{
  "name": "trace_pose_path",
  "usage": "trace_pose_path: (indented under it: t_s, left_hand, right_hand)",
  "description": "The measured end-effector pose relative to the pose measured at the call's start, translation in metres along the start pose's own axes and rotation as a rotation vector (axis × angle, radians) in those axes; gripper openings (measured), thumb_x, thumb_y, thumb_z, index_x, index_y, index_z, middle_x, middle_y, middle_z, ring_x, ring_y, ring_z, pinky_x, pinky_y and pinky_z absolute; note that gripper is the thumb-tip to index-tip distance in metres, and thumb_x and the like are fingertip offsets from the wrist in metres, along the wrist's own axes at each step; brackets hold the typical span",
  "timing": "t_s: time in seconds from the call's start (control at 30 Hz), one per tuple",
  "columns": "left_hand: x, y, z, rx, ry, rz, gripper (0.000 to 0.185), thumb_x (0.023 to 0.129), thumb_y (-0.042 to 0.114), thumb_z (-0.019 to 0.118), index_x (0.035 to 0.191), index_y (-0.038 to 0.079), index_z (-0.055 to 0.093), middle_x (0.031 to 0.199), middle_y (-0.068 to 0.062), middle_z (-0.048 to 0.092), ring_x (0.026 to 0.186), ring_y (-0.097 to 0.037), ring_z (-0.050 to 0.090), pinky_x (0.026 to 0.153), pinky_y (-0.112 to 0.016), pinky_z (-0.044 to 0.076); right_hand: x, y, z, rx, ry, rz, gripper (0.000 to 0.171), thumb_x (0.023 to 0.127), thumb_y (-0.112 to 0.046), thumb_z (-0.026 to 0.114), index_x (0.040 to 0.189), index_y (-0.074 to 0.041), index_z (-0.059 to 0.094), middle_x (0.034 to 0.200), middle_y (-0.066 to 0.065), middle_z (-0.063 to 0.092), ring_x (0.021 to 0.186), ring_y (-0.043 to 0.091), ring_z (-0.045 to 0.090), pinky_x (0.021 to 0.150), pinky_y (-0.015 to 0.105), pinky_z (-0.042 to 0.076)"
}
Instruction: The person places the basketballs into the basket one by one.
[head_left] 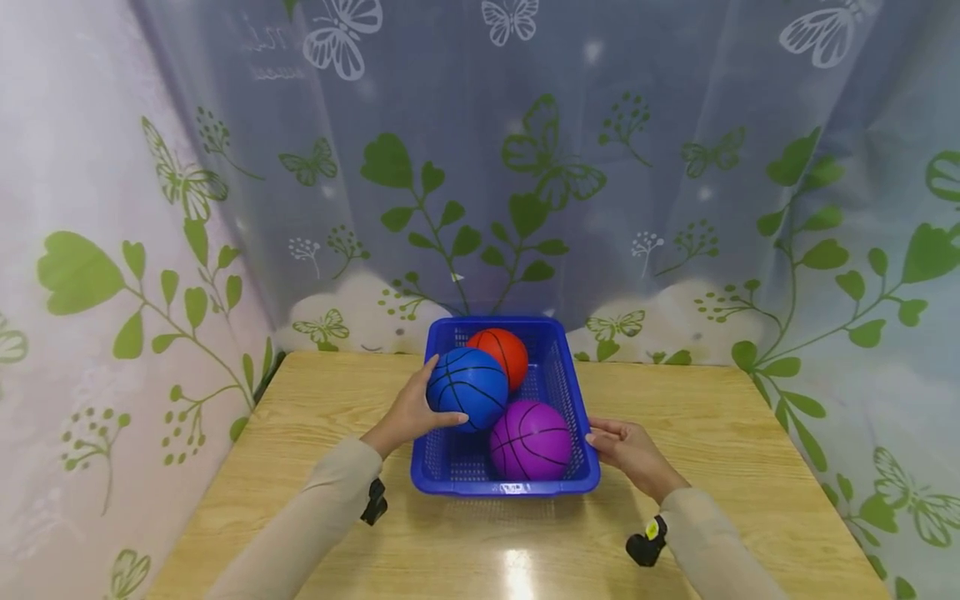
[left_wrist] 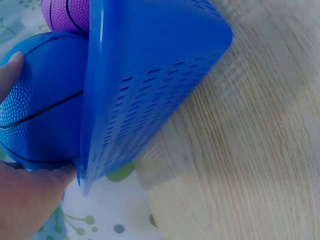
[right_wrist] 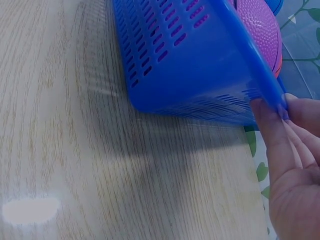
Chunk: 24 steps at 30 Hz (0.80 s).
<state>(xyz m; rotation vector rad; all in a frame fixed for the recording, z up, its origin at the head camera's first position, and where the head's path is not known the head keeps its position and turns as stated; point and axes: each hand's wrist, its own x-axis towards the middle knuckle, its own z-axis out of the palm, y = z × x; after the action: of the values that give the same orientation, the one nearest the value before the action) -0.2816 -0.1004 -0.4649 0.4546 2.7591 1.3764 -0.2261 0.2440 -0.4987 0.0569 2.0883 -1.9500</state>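
Note:
A blue plastic basket point(head_left: 507, 488) with slotted sides stands on the table and holds three small basketballs. My left hand point(head_left: 415, 410) grips the blue basketball point(head_left: 468, 387) from the left, thumb across its near side and fingers around its far side. That ball sits high by the basket's left rim, overlapping the orange-red basketball point(head_left: 504, 350) behind it. The purple basketball point(head_left: 531, 442) lies in the near right corner. On the right, my right hand point(head_left: 633, 454) pinches the basket's rim; in the right wrist view the thumb point(right_wrist: 267, 120) presses the outer side.
The wood-grain table point(head_left: 322, 400) extends around the basket on both sides and in front. Behind it hangs a curtain point(head_left: 465, 208) printed with leaves and butterflies, close to the basket's far end. Similar printed cloth covers the left and right sides.

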Motion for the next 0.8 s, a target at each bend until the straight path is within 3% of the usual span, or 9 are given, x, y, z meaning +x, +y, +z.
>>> trace_pose_path:
  t_s: [0.5,0.8]
  left_hand:
    - [-0.0015,-0.0012,0.004,-0.039,-0.006,-0.036,0.108,0.061,0.035,0.081,0.143,0.011,0.015,0.142,-0.017,0.026,0.126,-0.034,0.03,0.098,-0.05,0.031]
    - [-0.0022,-0.0042,0.0034,0.018,0.004,-0.044,0.107,0.059,0.034,0.082,0.141,0.005,0.02,0.138,-0.02,0.032,0.123,-0.035,0.035,0.098,-0.049,0.033]
  right_hand:
    - [0.0014,0.0026,-0.0014,-0.007,-0.004,-0.021,0.049,0.089,-0.01,0.053,0.13,0.009,0.036,0.124,0.026,0.047,0.102,0.019,0.057,0.085,0.033,0.047]
    - [0.0016,0.0035,-0.0005,0.002,-0.001,-0.017,0.047,0.088,-0.007,0.052,0.13,0.008,0.037,0.124,0.025,0.047,0.102,0.019,0.057,0.086,0.035,0.046]
